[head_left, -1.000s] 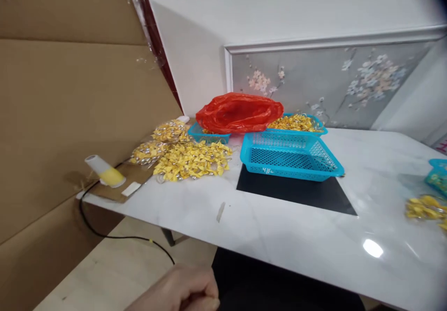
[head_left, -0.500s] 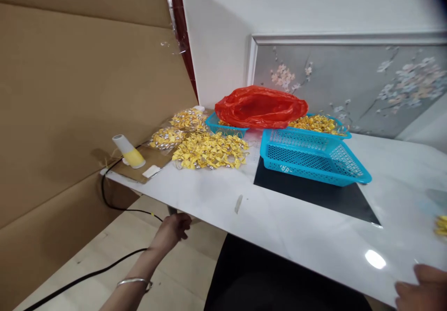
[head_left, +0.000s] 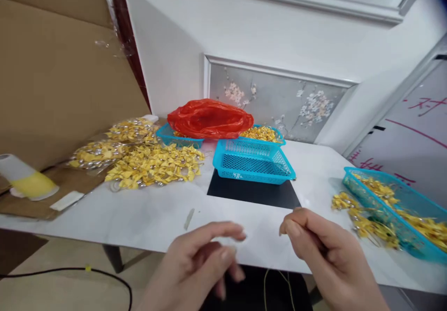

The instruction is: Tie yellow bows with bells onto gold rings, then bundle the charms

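Observation:
My left hand [head_left: 204, 267] is over the table's front edge, thumb and forefinger apart, holding nothing I can see. Facing it, my right hand [head_left: 319, 250] has thumb and forefinger pinched together; anything between the tips is too small to make out. Below and between the hands a thin pale cord [head_left: 266, 285] loops against the dark lap; where its ends go is unclear. Beyond the hands, an empty blue basket [head_left: 256, 177] stands on a black mat [head_left: 244, 192]. Yellow ribbon-like pieces with silvery beads [head_left: 157, 164] are heaped to the left.
A blue basket [head_left: 415, 204] of yellow pieces stands at right, with a loose yellow bunch [head_left: 366, 222] beside it. Behind are a red plastic bag [head_left: 209, 120] and more baskets. At left lie bagged pieces [head_left: 98, 152], a white-and-yellow roll [head_left: 28, 178] and cardboard.
The view has swung right. My left hand has come up from below the table edge, and my right hand has moved inward from the far right; both now face each other.

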`<action>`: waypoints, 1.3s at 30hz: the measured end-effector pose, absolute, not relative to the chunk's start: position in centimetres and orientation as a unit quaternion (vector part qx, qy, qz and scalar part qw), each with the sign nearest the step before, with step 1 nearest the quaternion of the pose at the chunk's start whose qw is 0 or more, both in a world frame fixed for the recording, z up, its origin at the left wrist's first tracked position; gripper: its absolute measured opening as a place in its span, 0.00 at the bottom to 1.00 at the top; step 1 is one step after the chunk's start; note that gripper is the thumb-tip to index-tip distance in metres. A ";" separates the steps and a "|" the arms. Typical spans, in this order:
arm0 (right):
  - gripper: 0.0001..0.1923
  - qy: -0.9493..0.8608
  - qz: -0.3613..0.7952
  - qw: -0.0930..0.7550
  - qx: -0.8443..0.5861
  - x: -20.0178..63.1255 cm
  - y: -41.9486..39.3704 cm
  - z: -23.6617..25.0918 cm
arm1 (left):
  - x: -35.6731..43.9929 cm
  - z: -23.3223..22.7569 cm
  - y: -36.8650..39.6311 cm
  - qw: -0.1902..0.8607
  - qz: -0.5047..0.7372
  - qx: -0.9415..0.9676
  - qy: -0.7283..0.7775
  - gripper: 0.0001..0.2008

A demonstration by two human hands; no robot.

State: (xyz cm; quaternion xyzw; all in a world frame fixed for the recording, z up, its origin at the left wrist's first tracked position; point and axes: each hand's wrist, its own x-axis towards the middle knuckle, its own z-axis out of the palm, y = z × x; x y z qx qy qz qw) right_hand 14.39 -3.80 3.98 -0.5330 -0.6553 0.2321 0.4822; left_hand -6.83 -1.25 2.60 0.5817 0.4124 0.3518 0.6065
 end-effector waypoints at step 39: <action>0.20 -0.690 0.448 0.416 -0.387 16.9 -3.8 2.8 | -1.8 3.5 2.4 0.590 0.254 0.694 0.325 0.06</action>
